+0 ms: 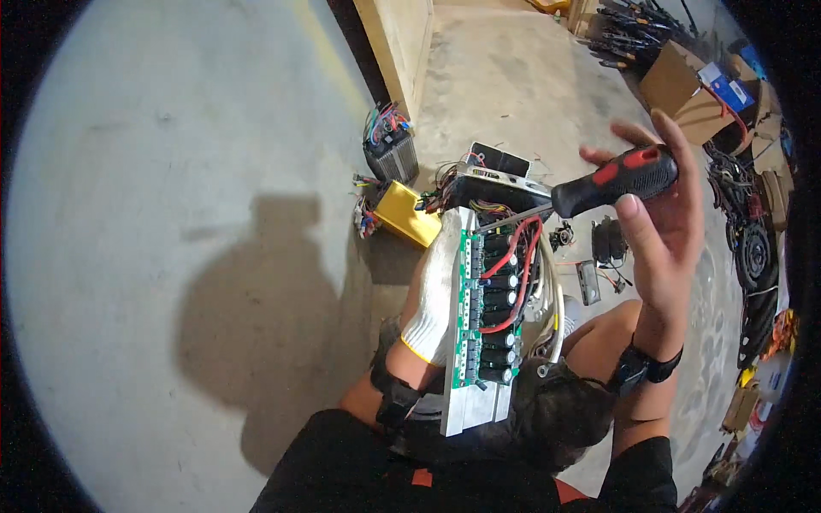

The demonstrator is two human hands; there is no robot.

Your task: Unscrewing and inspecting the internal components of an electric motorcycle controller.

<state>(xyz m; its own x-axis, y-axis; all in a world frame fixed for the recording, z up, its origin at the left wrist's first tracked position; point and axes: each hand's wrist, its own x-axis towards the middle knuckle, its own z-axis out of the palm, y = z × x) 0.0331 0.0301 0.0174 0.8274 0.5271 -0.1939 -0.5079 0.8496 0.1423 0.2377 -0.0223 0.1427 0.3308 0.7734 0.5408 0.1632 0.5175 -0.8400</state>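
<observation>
Propped on your lap, the circuit board [487, 299], a long green strip with black capacitors and red wires on a silver aluminium plate, stands on end against your thigh. Your left hand [436, 291], in a white knit glove, is wrapped around its left edge, fingers closed on it. Your right hand [663, 214] is bare and curled loosely around the red-and-black handle of a screwdriver [611, 181], forefinger and thumb half spread rather than clenched; its shaft points down-left to the board's top corner.

With so light a hold, the tip could slip off and gouge the wires or a capacitor. Gripped on one side only, the board could twist or slide off your knee onto the concrete floor [171, 171], near the yellow box [406, 214].
</observation>
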